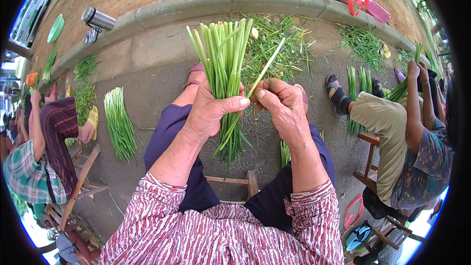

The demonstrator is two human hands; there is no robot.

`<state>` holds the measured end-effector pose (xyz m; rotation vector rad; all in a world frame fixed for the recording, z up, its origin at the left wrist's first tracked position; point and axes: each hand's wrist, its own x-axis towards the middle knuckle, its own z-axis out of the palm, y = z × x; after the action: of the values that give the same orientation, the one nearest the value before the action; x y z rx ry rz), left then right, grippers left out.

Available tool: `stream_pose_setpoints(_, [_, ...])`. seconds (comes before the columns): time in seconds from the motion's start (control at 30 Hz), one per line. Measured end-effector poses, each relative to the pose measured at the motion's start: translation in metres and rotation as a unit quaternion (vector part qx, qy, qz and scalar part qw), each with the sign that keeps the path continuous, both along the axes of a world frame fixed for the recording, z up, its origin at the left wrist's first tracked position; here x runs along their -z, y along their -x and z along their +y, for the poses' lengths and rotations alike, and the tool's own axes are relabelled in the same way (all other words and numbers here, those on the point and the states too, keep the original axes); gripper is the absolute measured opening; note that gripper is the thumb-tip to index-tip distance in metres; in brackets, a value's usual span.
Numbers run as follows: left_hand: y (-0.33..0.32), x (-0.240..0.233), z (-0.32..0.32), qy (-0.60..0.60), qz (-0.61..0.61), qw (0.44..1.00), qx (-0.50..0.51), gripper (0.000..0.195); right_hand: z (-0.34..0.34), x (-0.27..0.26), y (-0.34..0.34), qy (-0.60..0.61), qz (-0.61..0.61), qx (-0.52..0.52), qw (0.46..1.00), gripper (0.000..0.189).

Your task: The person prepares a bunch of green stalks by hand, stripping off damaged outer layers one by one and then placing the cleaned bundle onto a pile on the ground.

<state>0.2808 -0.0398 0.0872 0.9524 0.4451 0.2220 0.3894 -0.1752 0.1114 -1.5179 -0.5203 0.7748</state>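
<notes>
A thick bunch of long green stalks (pixel 225 66), likely garlic chives, stands nearly upright between my knees, pale cut ends up and thin leaves hanging below. My left hand (pixel 217 108) is wrapped around its middle, thumb across the front. Beside it, my right hand (pixel 281 105) pinches a single stalk (pixel 270 60) between thumb and forefinger. That stalk slants up to the right, apart from the bunch at its top; its lower part runs under my left thumb. The right hand's other fingers are curled.
A pile of leaf trimmings (pixel 281 49) lies ahead by the concrete curb (pixel 184 6). Left on the pavement is a laid bunch of stalks (pixel 119 123). A steel flask (pixel 99 18) rests at the curb. People sit on both sides, one on a wooden chair (pixel 368 162).
</notes>
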Motion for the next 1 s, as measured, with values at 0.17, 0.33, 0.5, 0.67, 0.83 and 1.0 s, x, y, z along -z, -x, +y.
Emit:
stream_pose_setpoints(0.17, [0.0, 0.0, 0.0, 0.003, 0.005, 1.0, -0.011, 0.028, 0.001, 0.004, 0.001, 0.0, 0.019, -0.006, 1.0, 0.018])
stream_pose_setpoints(0.33, [0.0, 0.003, 0.0, -0.02, -0.005, 1.0, 0.004, 0.029, 0.0, 0.003, 0.002, 0.05, -0.049, -0.015, 0.997, 0.019])
stream_pose_setpoints(0.5, [-0.002, -0.001, -0.005, -0.062, 0.013, 0.998, -0.022, 0.026, -0.003, 0.006, 0.0, 0.099, -0.104, -0.017, 0.99, 0.016])
stream_pose_setpoints(0.67, [0.002, -0.003, 0.0, -0.064, 0.027, 0.998, 0.008, 0.027, -0.011, 0.0, -0.012, 0.078, -0.137, 0.001, 0.988, 0.016])
stream_pose_setpoints(0.83, [0.002, -0.004, 0.0, -0.08, 0.025, 0.996, 0.03, 0.028, -0.021, 0.003, -0.039, 0.059, -0.079, 0.129, 0.987, 0.014])
stream_pose_setpoints(1.0, [0.006, -0.003, 0.003, -0.07, 0.029, 0.997, 0.022, 0.025, -0.033, -0.008, -0.074, -0.043, -0.04, 0.25, 0.966, 0.01])
